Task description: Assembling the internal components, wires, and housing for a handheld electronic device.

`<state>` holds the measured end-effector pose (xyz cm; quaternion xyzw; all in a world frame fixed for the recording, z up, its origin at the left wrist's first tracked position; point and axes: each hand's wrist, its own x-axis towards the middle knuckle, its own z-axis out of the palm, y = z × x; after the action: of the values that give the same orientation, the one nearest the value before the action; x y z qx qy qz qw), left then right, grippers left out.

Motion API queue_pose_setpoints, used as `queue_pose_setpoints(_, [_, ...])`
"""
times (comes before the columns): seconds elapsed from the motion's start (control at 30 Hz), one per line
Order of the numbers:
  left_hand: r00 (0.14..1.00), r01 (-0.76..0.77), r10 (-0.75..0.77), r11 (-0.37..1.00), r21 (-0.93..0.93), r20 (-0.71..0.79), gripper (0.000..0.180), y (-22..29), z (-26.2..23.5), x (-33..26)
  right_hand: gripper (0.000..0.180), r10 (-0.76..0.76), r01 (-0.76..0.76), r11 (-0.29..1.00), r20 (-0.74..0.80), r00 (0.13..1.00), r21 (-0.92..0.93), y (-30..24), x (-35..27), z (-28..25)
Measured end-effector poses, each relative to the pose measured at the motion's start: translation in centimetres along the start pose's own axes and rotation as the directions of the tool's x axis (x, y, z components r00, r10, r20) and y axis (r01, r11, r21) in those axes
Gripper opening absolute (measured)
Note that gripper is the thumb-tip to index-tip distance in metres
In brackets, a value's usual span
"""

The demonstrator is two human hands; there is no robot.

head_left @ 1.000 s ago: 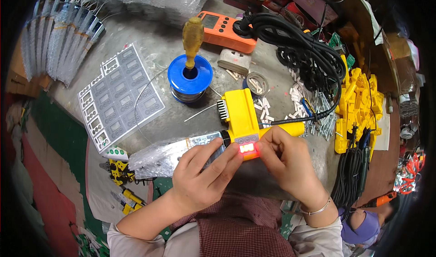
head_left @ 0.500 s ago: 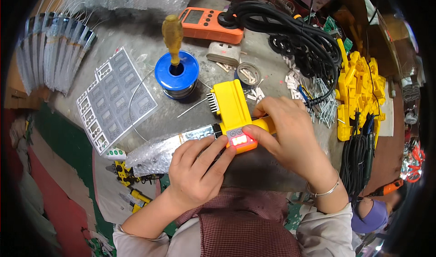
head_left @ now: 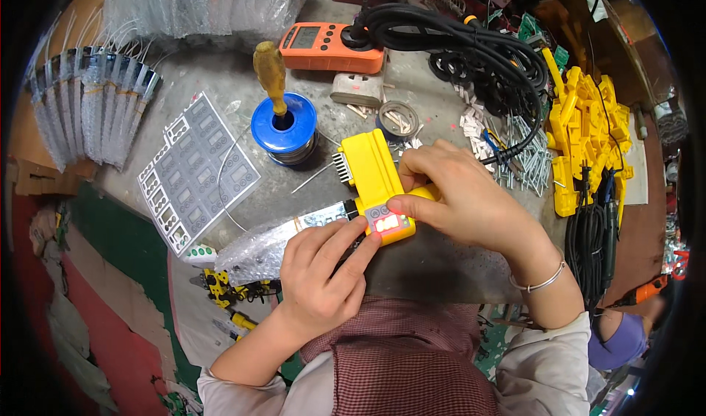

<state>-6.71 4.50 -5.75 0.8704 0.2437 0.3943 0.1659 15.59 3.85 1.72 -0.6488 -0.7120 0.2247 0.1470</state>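
The yellow tool point(head_left: 370, 167), its display point(head_left: 387, 225) lit red, is positioned at the near side of the grey table point(head_left: 448, 272), its handle point(head_left: 427, 192) grasped by the right hand point(head_left: 471, 199) with the thumb point(head_left: 415, 208) laid at the button panel point(head_left: 376, 213). The left hand point(head_left: 323, 276) is spread, fingertips point(head_left: 359, 226) rested beside the display; whether anything is gripped cannot be told

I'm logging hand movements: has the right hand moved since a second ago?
Yes. Against the blue spool, the right hand has shifted up the picture, nearer the spool's level; its thumb now lies just above the lit display.
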Motion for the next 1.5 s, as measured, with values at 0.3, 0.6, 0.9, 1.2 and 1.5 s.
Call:
queue_pose_setpoints(0.3, [1.0, 0.021, -0.021, 1.0, -0.005, 0.013, 0.052, 0.1, -0.2, 0.2, 0.029, 0.008, -0.012, 0.999, 0.085, 0.996, 0.043, 0.0, 0.8, -0.5])
queue_pose_setpoints(0.6, [0.99, 0.09, -0.09, 0.996, 0.007, 0.107, 0.057, 0.3, -0.9, 1.5, 0.028, -0.008, 0.002, 0.995, 0.066, 0.998, 0.1, 0.4, 0.5, -0.6])
queue_pose_setpoints(0.9, [0.994, 0.097, -0.095, 0.994, -0.048, 0.046, 0.056, -0.1, -0.1, 1.6, 0.026, -0.028, 0.02, 0.992, 0.055, 0.998, 0.128, 0.4, 0.3, -0.5])
queue_pose_setpoints(1.2, [0.998, 0.056, -0.056, 0.998, 0.019, 0.035, 0.054, -0.4, 0.2, 1.6, 0.026, 0.007, -0.016, 0.992, 0.072, 0.997, 0.125, 0.2, 0.6, -0.7])
queue_pose_setpoints(1.5, [0.996, -0.015, 0.003, 0.99, 0.138, 0.085, 0.049, -0.2, -0.3, 2.0, 0.027, -0.035, 0.029, 0.991, 0.049, 0.998, 0.128, 0.7, 0.4, -0.2])
